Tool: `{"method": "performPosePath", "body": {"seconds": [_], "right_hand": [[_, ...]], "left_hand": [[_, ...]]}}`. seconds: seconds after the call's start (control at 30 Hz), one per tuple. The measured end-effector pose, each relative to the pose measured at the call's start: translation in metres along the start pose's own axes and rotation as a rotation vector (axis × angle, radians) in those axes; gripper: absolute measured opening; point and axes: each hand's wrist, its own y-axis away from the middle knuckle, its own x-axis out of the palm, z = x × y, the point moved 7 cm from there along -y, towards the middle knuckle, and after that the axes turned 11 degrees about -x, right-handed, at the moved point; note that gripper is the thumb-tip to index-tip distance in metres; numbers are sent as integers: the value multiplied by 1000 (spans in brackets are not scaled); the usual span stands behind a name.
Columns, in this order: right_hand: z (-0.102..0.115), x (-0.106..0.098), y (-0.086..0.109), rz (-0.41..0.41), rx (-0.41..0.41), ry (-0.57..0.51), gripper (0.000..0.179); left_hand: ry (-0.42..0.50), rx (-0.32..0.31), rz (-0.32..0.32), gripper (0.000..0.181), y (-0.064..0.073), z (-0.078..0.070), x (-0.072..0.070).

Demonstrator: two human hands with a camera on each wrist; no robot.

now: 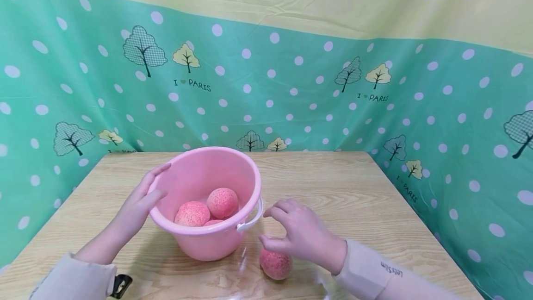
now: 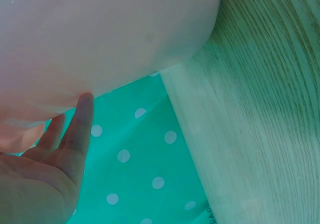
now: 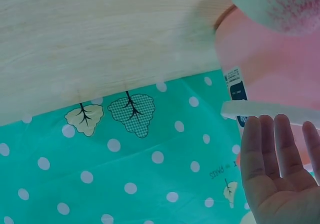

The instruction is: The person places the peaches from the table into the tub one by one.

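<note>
A pink bucket (image 1: 208, 246) stands on the table with its mouth toward me. My left hand (image 1: 143, 198) grips its left rim, thumb over the edge and fingers along the outer wall, as the left wrist view also shows. Inside lie speckled pink balls: one at left (image 1: 192, 214), one at right (image 1: 223, 203), and a third mostly hidden by the front rim. Beside the bucket's white handle (image 1: 253, 219), my right hand (image 1: 301, 233) is held with fingers loosely spread and nothing in them. Another speckled pink ball (image 1: 276, 265) sits on the table just below the right thumb, partly covered by the hand.
The wood-grain table (image 1: 354, 189) extends behind and to the right of the bucket. A green and yellow printed curtain (image 1: 291, 82) hangs around its back and sides. A small black object (image 1: 121, 285) shows by the left sleeve. The bucket's side bears a label (image 3: 236, 91).
</note>
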Motion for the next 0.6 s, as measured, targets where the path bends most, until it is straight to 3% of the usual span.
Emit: {"method": "performPosePath", "body": {"seconds": [0.6], "right_hand": [[7, 14, 12, 53, 1, 5, 35]], "left_hand": [[-1, 0, 5, 54, 0, 0, 0]]}}
